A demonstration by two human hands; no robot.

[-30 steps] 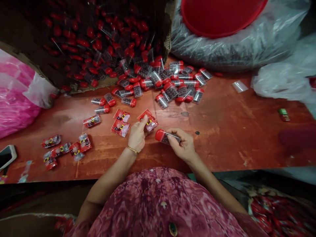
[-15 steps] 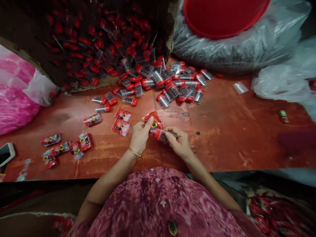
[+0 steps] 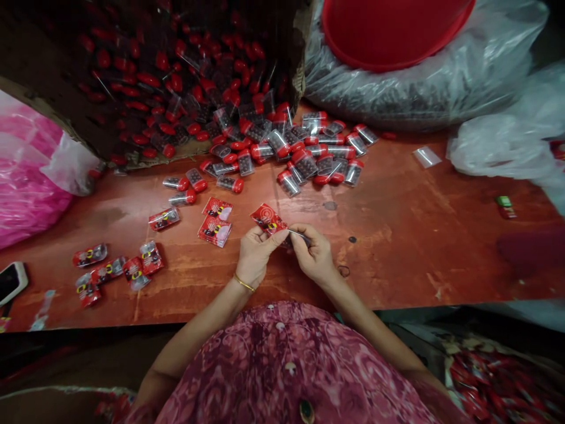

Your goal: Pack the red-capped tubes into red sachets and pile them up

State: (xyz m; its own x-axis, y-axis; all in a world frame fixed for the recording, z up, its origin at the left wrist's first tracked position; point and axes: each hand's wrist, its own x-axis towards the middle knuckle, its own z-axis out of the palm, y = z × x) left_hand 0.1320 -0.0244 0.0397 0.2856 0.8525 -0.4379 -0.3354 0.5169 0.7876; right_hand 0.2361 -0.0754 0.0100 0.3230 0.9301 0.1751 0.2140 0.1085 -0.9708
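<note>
Red wrapper and little jar held by two hands

In the head view, a red wrapper (image 3: 266,217) is pinched by the left hand (image 3: 253,259) in the middle of the frame. A little jar (image 3: 301,237) is gripped by the right hand (image 3: 314,256) just beside it. Most of the jar is hidden by the fingers, so it cannot be told how far it is covered by the wrapper.

A big cardboard box (image 3: 299,73) is seen at the upper left. It is filled with many clear jars with red caps, and small dark balls can be seen in some of them. More jars are heaped in a jar pile (image 3: 304,162) by the box's right corner. At the upper right, a red bowl (image 3: 397,35) is held up by a big clear bag (image 3: 419,103) full of dark stuff. Wrapped jars (image 3: 108,270) are laid at the lower left, and a wrapper stack (image 3: 215,229) is set left of the left hand.

The front edge of the red table (image 3: 410,253) is crossed by both arms. Bare wood is seen right of the right hand, up to a tiny green and red thing (image 3: 506,207). On the left, the table's side is lined by a pink bag (image 3: 30,171) and a phone (image 3: 14,282).
</note>
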